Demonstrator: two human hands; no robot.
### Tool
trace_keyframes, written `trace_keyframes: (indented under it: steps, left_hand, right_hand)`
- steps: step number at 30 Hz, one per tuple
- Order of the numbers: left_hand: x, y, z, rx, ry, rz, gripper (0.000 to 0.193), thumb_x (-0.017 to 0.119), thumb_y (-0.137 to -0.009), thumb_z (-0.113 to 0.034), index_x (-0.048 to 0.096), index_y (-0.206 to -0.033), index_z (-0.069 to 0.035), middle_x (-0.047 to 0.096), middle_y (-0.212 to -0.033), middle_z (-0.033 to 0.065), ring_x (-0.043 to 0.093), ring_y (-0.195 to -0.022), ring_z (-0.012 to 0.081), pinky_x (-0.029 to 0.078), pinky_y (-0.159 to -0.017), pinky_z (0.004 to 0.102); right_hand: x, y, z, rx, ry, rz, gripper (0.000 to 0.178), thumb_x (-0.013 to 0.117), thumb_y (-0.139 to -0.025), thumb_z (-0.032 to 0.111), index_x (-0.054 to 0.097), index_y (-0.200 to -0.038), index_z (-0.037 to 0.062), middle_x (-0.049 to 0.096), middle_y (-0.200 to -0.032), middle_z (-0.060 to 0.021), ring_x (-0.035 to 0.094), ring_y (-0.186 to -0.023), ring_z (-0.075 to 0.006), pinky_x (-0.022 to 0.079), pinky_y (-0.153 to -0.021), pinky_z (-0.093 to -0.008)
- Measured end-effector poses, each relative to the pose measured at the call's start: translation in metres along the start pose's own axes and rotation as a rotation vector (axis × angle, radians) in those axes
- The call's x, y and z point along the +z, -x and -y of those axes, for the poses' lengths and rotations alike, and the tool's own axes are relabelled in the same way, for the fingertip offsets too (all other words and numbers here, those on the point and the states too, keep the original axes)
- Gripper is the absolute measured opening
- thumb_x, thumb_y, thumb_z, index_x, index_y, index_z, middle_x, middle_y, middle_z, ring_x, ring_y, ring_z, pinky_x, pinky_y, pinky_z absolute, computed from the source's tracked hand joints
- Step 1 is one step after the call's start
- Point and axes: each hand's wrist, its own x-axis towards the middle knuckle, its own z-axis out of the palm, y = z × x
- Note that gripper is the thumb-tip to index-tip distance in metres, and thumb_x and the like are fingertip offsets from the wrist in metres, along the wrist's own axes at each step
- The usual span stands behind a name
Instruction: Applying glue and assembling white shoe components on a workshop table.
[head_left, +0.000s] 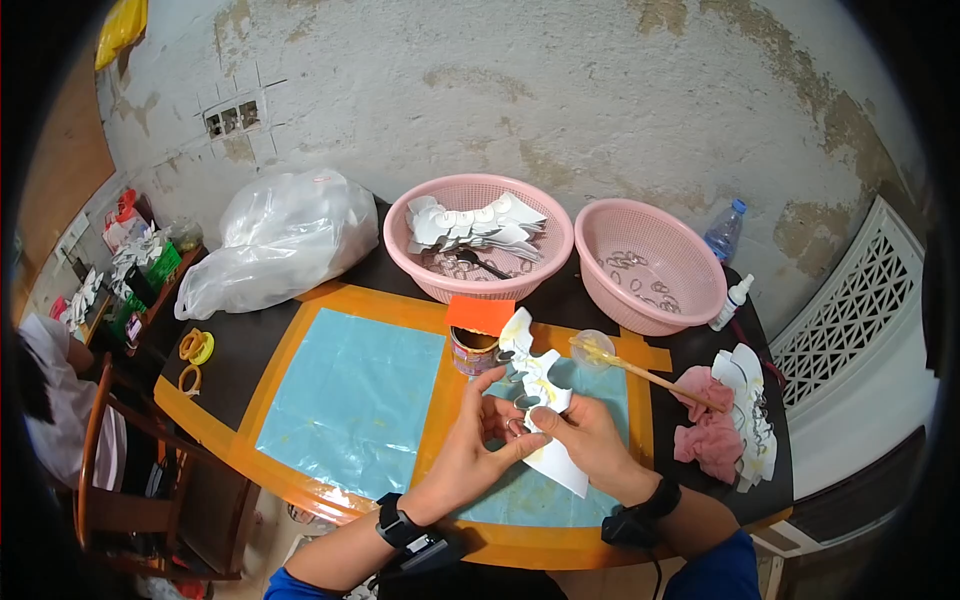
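Can and stick flank your white card, its long axis slanting away leftward. Right fingers pinch it — left fingers, can't tell.

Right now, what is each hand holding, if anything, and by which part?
The right hand holds the white scalloped card near its middle; whether the left hand grips it too cannot be told.
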Motion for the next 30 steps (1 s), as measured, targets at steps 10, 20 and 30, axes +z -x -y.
trace_keyframes:
  steps: [10, 20, 30]
  left_hand:
    - [0.0, 0.0, -0.013, -0.145, 0.102, 0.034, 0.081, 0.083, -0.08, -0.009, 0.032, -0.143, -0.007, 0.06, -0.094, 0.0016, 0.058, -0.088, 0.0092, 0.048, -0.085, 0.026]
    - [0.001, 0.001, -0.014, -0.153, 0.159, 0.016, 0.082, 0.083, -0.078, -0.004, 0.034, -0.144, -0.008, 0.06, -0.093, -0.0007, 0.057, -0.09, 0.0082, 0.047, -0.087, 0.0263]
    - [-0.002, 0.003, -0.011, -0.111, 0.077, 0.102, 0.08, 0.076, -0.083, 0.003, 0.027, -0.146, -0.009, 0.053, -0.093, 0.001, 0.052, -0.092, 0.0102, 0.044, -0.091, 0.0277]
  right_hand:
    - [0.011, 0.006, -0.008, -0.239, 0.092, -0.154, 0.023, 0.069, -0.092, 0.008, 0.063, -0.111, -0.003, 0.072, -0.096, -0.0073, 0.065, -0.087, -0.0092, 0.052, -0.077, -0.0256]
    - [0.017, 0.012, -0.001, -0.384, 0.3, -0.182, 0.026, 0.07, -0.091, 0.009, 0.063, -0.111, -0.0049, 0.071, -0.098, -0.0071, 0.065, -0.088, -0.0094, 0.053, -0.078, -0.0254]
    - [0.017, 0.017, -0.002, 0.016, -0.274, -0.135, 0.029, 0.063, -0.098, 0.019, 0.061, -0.119, -0.0017, 0.067, -0.107, -0.0056, 0.062, -0.093, -0.0102, 0.05, -0.081, -0.0262]
